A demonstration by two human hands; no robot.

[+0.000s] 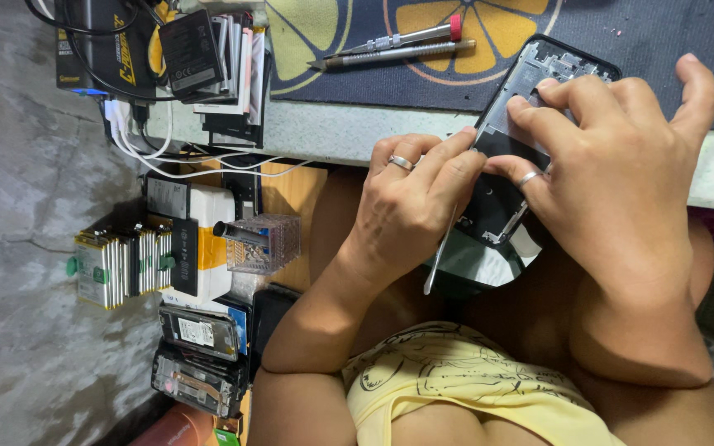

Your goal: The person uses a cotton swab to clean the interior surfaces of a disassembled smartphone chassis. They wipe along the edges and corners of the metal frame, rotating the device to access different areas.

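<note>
Gripping black phone frame point(530, 107), both hands

Counted: 2 hands, left hand point(411, 206) and right hand point(621, 173), 1 opened phone frame point(502, 153) between their fingers, 1 metal pry tool point(438, 260) below them, 2 screwdrivers point(398, 48) above them, 2 finger rings point(401, 163).
</note>
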